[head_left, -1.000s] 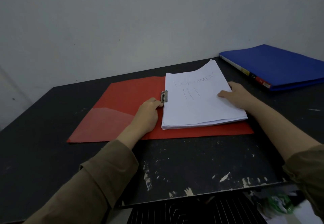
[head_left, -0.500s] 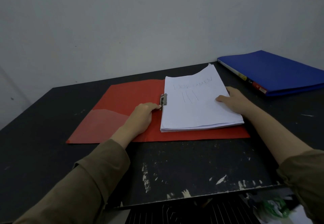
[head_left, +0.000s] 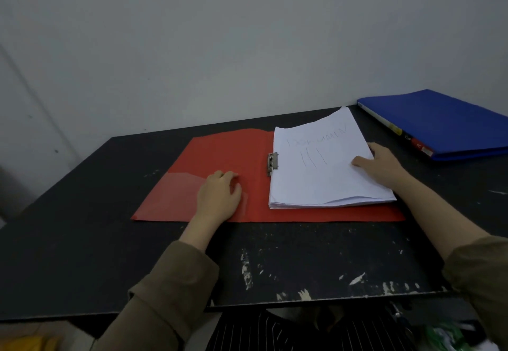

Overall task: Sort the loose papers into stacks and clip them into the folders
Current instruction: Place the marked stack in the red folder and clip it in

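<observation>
So there's a black, scuffed tabletop (head_left: 316, 257) with white paint chips along the near edge, and an open red plastic folder (head_left: 220, 150) is lying flat on it, spread out both ways. A thick stack of white paper (head_left: 316, 183) sits on the right half of that folder, top sheet has some faint handwriting and three pencil strokes on it, can't really read it properly. The small metal clip (head_left: 272, 162) at the folder's spine is sitting right on the left edge of the stack, looks like it's down over the sheets.

The left hand (head_left: 220, 196) is resting palm-down on the left half of the red folder, near the clear inner pocket (head_left: 178, 194), fingers loosely bent, not gripping anything as far as I can see. It's a bit off from the clip, not touching it. The right hand (head_left: 382, 165) is laid on the right edge of the paper stack, fingers relaxed and spread on the top sheet, thumb side toward the middle, kind of just pressing the pile flat.

Off at the far right corner of the table there's a closed blue folder (head_left: 445, 122) with coloured labels on its spine, well apart from the red one. Both arms are in olive-brown sleeves (head_left: 170, 295). Plain grey wall (head_left: 220, 48) behind it all.
</observation>
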